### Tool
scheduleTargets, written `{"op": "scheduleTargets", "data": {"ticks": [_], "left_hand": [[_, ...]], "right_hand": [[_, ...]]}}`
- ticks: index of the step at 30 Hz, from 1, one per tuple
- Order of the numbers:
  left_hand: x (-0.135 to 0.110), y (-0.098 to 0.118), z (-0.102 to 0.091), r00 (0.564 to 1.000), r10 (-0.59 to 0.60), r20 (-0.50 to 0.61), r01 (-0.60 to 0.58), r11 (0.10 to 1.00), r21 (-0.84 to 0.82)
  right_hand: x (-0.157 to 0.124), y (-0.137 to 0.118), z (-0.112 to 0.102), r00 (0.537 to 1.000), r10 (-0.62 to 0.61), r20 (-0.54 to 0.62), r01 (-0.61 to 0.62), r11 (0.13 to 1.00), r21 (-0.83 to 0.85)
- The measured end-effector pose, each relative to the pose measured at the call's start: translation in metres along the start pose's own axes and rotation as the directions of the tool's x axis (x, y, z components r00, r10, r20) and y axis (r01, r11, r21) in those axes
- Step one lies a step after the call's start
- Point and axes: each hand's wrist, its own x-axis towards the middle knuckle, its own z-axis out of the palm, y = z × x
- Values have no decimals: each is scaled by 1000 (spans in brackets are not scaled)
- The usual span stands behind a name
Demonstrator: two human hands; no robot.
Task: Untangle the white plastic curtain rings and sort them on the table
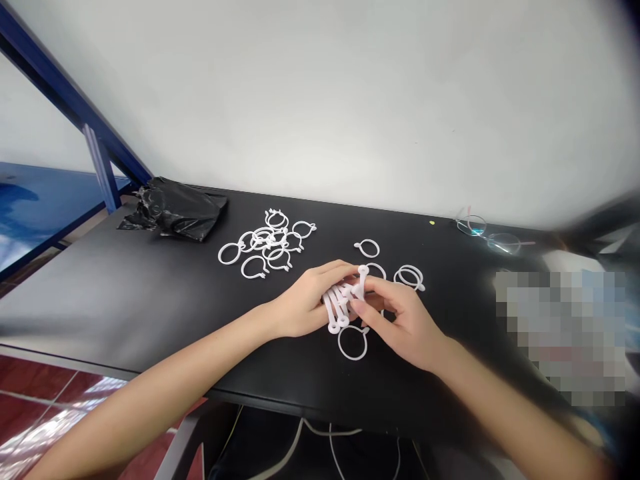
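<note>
left hand (300, 303), right hand (400, 320) on perhaps linked rings (343, 305); open table (125, 300) leftward

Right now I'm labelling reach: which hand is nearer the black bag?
Left. The left hand sits right of the black bag, closer to the camera; the right hand is farther right, past the bunch of white rings both hands hold.

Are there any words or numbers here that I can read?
None: no word, number or sign can be read. The white rings, the black bag and the black table are plain. The patch at the right is blurred into blocks, so nothing there is readable.
</note>
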Motion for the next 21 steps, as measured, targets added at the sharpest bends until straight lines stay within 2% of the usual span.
{"op": "scheduleTargets", "data": {"ticks": [2, 5, 7, 10, 14, 17, 21], "left_hand": [[-1, 0, 0, 999, -34, -2, 34, 999, -5], [-2, 0, 1, 998, -39, -44, 38, 999, -21], [-2, 1, 2, 998, -42, -49, 39, 998, -52], [-3, 1, 3, 993, -109, -38, 106, 990, -89], [-4, -1, 5, 984, -161, -74, 154, 983, -95], [-5, 0, 4, 989, -141, -41, 137, 987, -83], [-3, 3, 0, 994, -106, 16, 106, 993, -59]], "right_hand": [[0, -2, -2, 999, -36, 23, 36, 999, 1], [0, -2, -3, 1000, -4, 12, 3, 997, 75], [0, 0, -1, 999, 38, -29, -34, 989, 145], [1, 3, 3, 992, 72, -101, -48, 972, 229], [0, 5, 5, 986, 97, -133, -61, 967, 249], [0, 5, 3, 991, 113, -73, -90, 961, 260], [0, 1, -1, 982, 138, 127, -174, 924, 340]]}}
